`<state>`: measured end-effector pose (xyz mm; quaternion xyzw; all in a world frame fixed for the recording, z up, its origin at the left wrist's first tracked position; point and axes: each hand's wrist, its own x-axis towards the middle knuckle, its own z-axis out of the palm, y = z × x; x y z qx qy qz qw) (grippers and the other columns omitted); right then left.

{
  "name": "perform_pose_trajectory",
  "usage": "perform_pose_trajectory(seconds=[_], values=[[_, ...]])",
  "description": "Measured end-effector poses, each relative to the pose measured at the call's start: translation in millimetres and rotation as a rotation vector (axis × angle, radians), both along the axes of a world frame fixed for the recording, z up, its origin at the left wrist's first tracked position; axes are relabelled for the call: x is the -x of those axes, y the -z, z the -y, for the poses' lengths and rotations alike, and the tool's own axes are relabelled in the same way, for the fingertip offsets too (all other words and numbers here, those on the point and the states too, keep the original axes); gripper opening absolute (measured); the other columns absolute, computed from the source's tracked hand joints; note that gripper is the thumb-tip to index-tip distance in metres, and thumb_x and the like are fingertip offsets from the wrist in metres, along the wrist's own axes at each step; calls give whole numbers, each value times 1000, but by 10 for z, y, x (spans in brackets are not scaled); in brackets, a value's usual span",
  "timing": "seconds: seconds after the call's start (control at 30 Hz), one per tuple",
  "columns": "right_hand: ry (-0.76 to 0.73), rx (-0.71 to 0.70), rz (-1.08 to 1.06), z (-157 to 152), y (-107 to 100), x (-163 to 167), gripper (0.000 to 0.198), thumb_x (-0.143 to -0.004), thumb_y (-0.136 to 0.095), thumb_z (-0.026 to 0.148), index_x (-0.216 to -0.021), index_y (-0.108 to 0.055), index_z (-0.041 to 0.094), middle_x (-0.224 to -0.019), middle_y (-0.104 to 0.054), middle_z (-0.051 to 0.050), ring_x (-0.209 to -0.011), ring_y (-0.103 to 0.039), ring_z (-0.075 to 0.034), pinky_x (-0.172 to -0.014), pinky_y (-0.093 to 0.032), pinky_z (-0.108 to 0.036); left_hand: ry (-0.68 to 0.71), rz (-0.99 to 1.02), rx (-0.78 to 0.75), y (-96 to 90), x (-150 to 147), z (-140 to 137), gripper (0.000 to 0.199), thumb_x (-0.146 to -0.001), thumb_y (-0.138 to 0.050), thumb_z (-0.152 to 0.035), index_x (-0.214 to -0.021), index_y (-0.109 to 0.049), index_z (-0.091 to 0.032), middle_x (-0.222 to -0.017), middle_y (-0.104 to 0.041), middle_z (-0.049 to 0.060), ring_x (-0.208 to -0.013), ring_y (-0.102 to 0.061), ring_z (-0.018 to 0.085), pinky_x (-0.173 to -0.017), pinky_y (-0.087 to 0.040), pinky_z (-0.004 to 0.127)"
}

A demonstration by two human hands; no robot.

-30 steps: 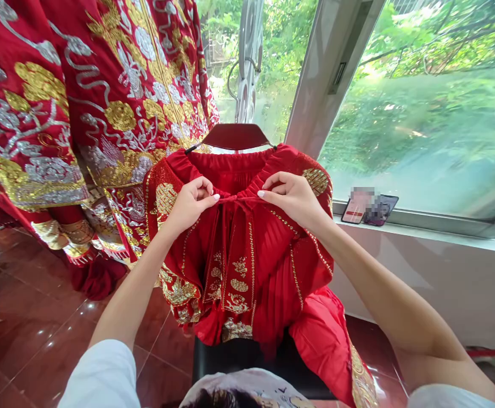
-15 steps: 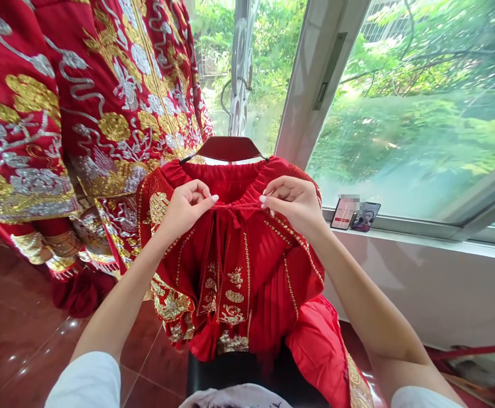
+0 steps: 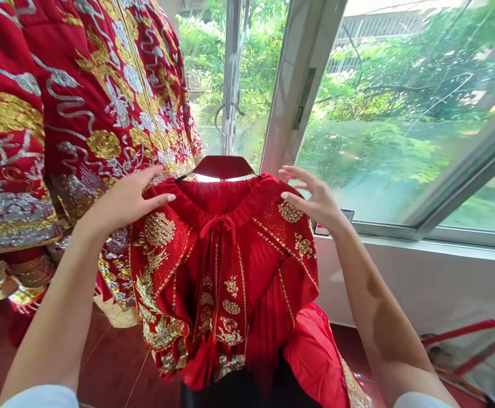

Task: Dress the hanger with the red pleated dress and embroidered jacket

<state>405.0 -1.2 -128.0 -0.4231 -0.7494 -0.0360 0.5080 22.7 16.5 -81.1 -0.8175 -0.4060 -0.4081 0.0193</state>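
Observation:
A red pleated skirt [image 3: 264, 272] with gold embroidery hangs in front of me on a dark red hanger [image 3: 220, 167]. At the middle of its gathered waistband, a thin red drawstring [image 3: 220, 222] is tied in a bow. My left hand [image 3: 124, 198] hovers by the skirt's left shoulder-like fold, thumb and fingers apart, holding nothing. On the other side my right hand [image 3: 311, 195] is open too, its fingers spread beside the waistband's right end. Whether either hand's fingertips brush the cloth, I cannot tell.
Red garments with silver and gold embroidery [image 3: 103, 124] stand close on the left. A window [image 3: 400, 124] fills the right side, with phones [image 3: 321, 228] on its sill partly behind my right arm. Something black [image 3: 247, 391] sits under the skirt; red bars [image 3: 464, 331] lie lower right.
Both hands have let go of the drawstring and moved apart to the two sides, fingers opening. The drawstring, pulled taut before, now hangs in a bow. The camera view has shifted slightly.

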Motion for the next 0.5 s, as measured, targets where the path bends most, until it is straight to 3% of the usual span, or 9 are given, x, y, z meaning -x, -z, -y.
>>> perform_pose_trajectory(seconds=[0.1, 0.17, 0.27, 0.4, 0.5], values=[[-7, 139, 74, -166, 49, -107, 43, -83, -58, 40, -120, -63, 20, -109, -70, -7, -97, -64, -24, -84, -50, -37, -61, -150, 116, 64, 52, -180, 54, -81, -53, -57, -117, -65, -18, -98, -71, 9, -90, -63, 26, -86, -45, 37], [-15, 180, 4, -238, 80, -155, 37, -84, -54, 45, -105, -70, 18, -94, -72, -4, -86, -65, -23, -75, -50, -33, -76, -108, 77, 139, 10, -225, 51, -87, -42, -56, -107, -68, -17, -92, -71, 7, -84, -63, 24, -81, -45, 34], [-97, 344, -193, -310, 83, -257, 46, -77, -57, 61, -79, -71, 18, -67, -66, -1, -60, -60, -17, -52, -44, -27, -17, 65, 92, 197, -39, -272, 48, -87, -41, -55, -84, -68, -16, -79, -69, 3, -74, -59, 19, -71, -44, 29], [-198, 577, -418, -398, 88, -368, 57, -57, -66, 76, -59, -62, 19, -50, -56, 0, -42, -47, -12, -41, -35, -26, 157, 319, 437, 176, 18, -414, 42, -81, -52, -55, -73, -61, -15, -67, -64, 1, -63, -53, 14, -64, -45, 29], [-219, 590, -471, -444, 156, -394, 60, -53, -63, 81, -63, -64, 22, -53, -60, -1, -49, -57, -18, -46, -44, -30, 233, 442, 727, 228, 85, -538, 41, -79, -55, -56, -74, -59, -16, -64, -64, 3, -60, -55, 15, -63, -48, 34]])
